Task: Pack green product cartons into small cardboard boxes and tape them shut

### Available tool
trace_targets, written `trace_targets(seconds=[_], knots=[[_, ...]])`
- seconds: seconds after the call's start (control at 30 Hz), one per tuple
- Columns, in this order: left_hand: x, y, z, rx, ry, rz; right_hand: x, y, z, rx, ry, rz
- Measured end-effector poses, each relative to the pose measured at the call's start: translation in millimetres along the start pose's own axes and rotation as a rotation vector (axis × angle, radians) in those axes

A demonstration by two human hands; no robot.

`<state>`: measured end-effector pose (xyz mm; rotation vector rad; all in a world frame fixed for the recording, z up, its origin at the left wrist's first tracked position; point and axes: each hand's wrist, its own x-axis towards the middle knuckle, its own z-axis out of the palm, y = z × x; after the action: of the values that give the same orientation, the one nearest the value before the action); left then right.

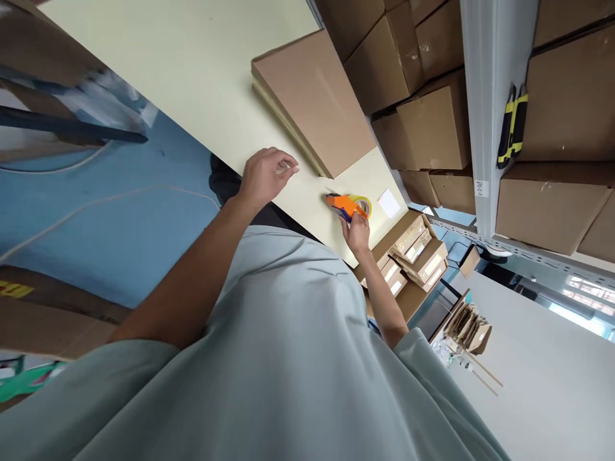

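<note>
My right hand is wrapped round an orange tape dispenser, which carries a roll of yellowish tape. The dispenser is over the pale table, close to the near corner of a flat brown cardboard stack. To the left, my left hand hovers at the table's edge with bent fingers. A small gap shows between its thumb and fingers, and nothing is visible in it. The cardboard is nearest to that hand but apart from it. A white slip of paper lies beyond the dispenser.
An open carton holding several smaller boxes adjoins the table's right end. Shelves of cardboard boxes rise behind the table. Two yellow-and-black utility knives are on the shelf upright. A cable trails over the blue floor.
</note>
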<state>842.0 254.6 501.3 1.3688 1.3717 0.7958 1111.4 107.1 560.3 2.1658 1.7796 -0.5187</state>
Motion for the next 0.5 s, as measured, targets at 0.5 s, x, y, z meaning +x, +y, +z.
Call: trace_targets(seconds=[0.5], knots=[[18, 21, 60.4, -0.285, 0.329, -0.26, 15, -22, 16, -0.029, 0.029, 0.115]])
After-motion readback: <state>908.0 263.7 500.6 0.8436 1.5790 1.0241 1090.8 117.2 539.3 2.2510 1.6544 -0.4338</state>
